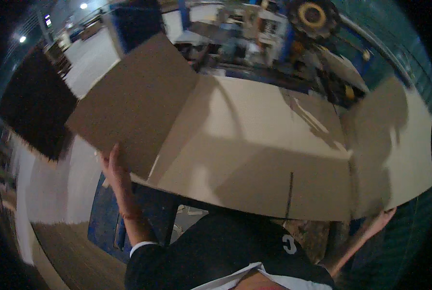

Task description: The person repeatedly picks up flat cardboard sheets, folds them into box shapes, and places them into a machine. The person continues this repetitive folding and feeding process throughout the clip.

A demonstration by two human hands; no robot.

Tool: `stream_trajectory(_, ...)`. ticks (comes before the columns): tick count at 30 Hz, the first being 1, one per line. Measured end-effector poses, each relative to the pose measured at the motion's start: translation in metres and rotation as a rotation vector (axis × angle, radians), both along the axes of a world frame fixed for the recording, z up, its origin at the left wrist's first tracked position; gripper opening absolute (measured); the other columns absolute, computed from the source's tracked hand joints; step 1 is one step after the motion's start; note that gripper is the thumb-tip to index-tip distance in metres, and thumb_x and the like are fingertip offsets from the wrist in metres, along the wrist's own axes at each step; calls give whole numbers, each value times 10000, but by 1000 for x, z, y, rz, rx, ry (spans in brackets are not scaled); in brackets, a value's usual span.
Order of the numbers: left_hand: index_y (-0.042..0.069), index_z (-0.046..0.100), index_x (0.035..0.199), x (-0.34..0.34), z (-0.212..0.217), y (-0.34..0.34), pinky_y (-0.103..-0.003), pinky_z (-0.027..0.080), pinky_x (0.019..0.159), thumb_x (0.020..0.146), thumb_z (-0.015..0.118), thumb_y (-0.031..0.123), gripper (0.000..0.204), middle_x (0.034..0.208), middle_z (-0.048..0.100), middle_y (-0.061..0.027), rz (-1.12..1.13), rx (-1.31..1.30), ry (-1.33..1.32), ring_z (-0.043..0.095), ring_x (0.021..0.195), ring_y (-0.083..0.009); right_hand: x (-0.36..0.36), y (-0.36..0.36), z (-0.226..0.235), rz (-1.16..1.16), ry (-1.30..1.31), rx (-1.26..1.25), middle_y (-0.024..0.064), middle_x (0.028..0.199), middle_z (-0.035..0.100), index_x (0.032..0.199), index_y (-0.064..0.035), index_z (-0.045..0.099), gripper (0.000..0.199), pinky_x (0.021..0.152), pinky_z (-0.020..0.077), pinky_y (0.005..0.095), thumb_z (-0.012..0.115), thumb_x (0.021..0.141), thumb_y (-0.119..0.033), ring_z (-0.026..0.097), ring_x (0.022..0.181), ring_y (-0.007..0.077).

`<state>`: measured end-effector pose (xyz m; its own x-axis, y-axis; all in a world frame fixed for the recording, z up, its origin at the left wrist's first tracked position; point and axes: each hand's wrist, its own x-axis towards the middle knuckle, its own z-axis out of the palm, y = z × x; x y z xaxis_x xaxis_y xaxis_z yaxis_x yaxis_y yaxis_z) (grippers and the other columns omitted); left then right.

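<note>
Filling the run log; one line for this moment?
left hand: holding left panel by lower edge | right hand: at lower edge of right panel | cardboard: creased beside both panels

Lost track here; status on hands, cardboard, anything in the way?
Left hand gripping left flap; right hand at edge of right flap, grip unclear. Cardboard creased, flaps angled. Machinery beyond far edge.

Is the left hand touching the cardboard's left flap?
Touching. Head view shows the left hand holding the lower edge of the left flap, one finger across its face.

Factory workshop: large wheel [312,14], cluttered machinery [247,60], overhead lamps [84,6].
</note>
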<state>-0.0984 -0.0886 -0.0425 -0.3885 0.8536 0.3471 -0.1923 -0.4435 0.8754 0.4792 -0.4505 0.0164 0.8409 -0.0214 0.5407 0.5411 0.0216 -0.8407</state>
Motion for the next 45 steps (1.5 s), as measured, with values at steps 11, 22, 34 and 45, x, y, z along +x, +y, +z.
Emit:
stream_trajectory(11,130,546,1211,104,27,-53,-404,346,1009,705,546,-16,527,1334,435,-140,-525,444,1418,432,1203,-337,-107,62,-52,623,-757,-894,136,1103,586,1015,-90,625,398,919,421,469,634,617,-77,553,1025,346)
stream_trajectory(22,179,484,1281,118,28,-19,-441,275,1062,730,467,49,566,1368,387,-131,-645,469,1680,372,1251,-332,-58,117,-49,849,-761,-1033,98,1290,472,1134,-122,577,482,1013,317,479,689,706,-312,427,1191,331)
stream_trajectory(34,169,427,1322,162,23,56,-413,331,1030,814,433,40,524,1360,384,-130,-527,513,1341,373,1243,-339,11,216,-32,721,-848,-1393,98,1311,443,1257,-142,494,678,997,330,420,654,689,-478,399,1211,319)
stream_trajectory(45,124,218,1403,237,9,166,-574,300,980,809,513,66,666,1328,379,-146,54,228,1662,348,1235,-344,44,321,-56,295,-810,-1255,167,1358,373,1287,-153,462,527,962,364,440,549,831,-402,422,1173,382)
